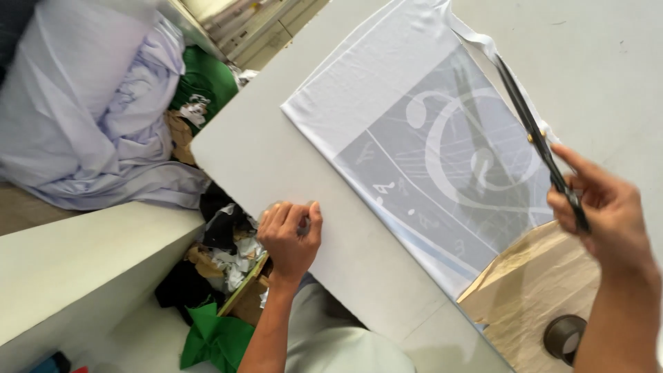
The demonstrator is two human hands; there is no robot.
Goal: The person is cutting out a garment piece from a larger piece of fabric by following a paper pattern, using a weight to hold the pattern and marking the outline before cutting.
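Note:
A white cloth panel [387,90] with a grey printed square lies flat on the white table [276,145]. My right hand [601,214] grips a pair of long dark scissors [532,128]; the blades run along the panel's far right edge, where a narrow cut strip of white cloth [476,38] curls away. My left hand [290,238] rests curled on the table near its left front edge, pinching something small that I cannot make out.
Brown paper [539,283] and a dark tape roll [565,336] lie at the lower right. A heap of white and lilac cloth [90,117] sits to the left. Green, black and white scraps [221,276] fill a box below the table edge.

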